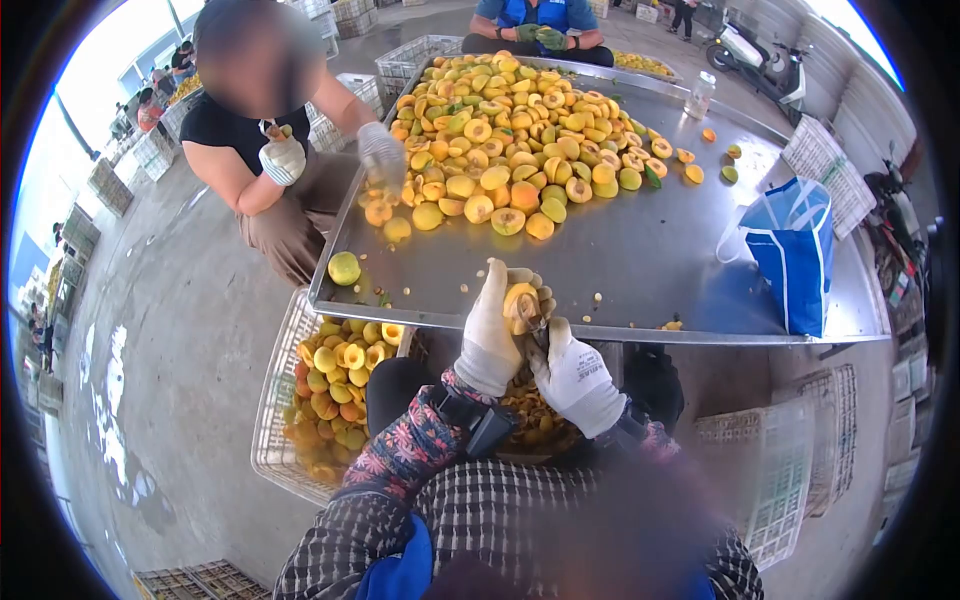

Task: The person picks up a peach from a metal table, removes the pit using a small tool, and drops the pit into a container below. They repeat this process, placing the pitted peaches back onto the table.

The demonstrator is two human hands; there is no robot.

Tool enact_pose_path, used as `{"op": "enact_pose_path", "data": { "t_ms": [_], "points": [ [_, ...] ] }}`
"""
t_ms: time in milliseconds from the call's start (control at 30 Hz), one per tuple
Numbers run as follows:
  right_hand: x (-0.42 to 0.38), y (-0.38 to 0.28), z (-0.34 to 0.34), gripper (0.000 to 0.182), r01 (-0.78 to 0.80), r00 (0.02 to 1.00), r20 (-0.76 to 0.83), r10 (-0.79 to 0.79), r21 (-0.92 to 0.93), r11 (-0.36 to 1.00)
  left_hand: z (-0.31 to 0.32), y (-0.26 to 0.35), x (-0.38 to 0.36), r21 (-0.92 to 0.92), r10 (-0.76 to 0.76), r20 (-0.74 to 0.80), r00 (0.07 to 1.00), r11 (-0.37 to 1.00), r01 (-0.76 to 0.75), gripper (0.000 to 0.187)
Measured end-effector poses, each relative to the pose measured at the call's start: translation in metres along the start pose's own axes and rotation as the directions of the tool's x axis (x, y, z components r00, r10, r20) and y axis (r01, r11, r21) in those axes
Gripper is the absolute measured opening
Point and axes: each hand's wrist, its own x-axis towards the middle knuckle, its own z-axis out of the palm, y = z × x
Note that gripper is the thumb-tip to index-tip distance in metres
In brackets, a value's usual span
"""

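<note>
My left hand [492, 335], in a white glove with grey soiled fingers, holds a yellow peach half [521, 308] with its cut face toward me. Close against it, my gloved right hand [577, 380] has its fingers closed at the fruit's lower edge. Something small and dark shows at those fingertips, but I cannot make out what it is. Both hands are over the near edge of a metal table [660, 270]. Beyond them lies a large pile of halved yellow peaches [520, 140]. Below, between my knees, peach scraps [540, 415] are partly hidden by my hands.
A white crate [268, 440] of peach halves stands at my left. On the table are a blue bag [790, 260], a bottle [700, 95] and a whole green-yellow peach [344, 268]. Co-workers sit left [250, 150] and across [540, 25]. Crates [770, 470] stand at right.
</note>
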Motion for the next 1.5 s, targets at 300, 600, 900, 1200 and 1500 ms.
{"op": "enact_pose_path", "data": {
  "t_ms": [300,600,900,1200,1500],
  "points": [
    [-0.001,0.007,0.008,0.030,-0.036,0.994,0.105,0.032,0.037,0.999,-0.005,-0.004,0.000,0.204,0.127,0.011,0.992,0.971,-0.126,0.037],
    [0.003,0.014,0.015,0.035,0.161,0.986,0.004,-0.169,0.275,0.948,-0.024,-0.018,0.010,0.254,0.388,0.116,0.914,0.878,-0.405,0.038],
    [0.007,0.016,0.000,0.036,0.063,0.984,0.148,-0.100,0.238,0.969,-0.036,-0.006,0.011,0.098,0.124,0.136,0.983,0.986,-0.138,0.049],
    [0.000,0.020,0.007,0.028,-0.142,0.954,0.298,-0.033,0.546,0.826,-0.024,0.005,0.005,0.301,-0.014,0.104,0.994,0.953,-0.018,0.038],
    [-0.011,0.014,0.007,0.024,-0.692,0.713,0.700,0.034,0.711,-0.122,-0.030,-0.001,0.011,0.034,-0.237,0.152,0.959,0.971,0.235,0.038]
  ]
}}
